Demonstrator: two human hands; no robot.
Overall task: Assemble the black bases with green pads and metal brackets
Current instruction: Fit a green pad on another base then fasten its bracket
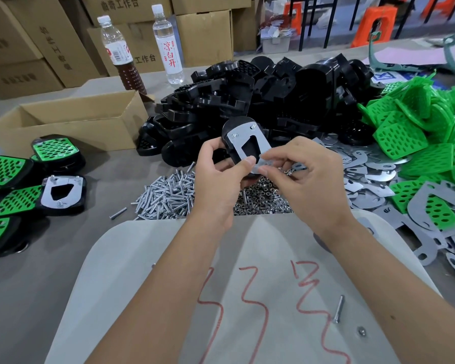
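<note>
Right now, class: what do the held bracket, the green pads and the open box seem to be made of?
Bracket: probably sheet metal, a thin flat silver-grey plate with a dull sheen and punched holes.
Green pads: likely moulded plastic or rubber, bright even colour, perforated; which of the two cannot be told.
Box: corrugated cardboard, matte brown with folded flaps.

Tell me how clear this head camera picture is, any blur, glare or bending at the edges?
Head view: sharp in the middle, where the left hand grips the black base and the right hand pinches at its metal bracket; wide-angle bending curves the cardboard boxes and table edge; the orange stools look smeared; lighting is soft and even, with mild shine on the screws.
</note>
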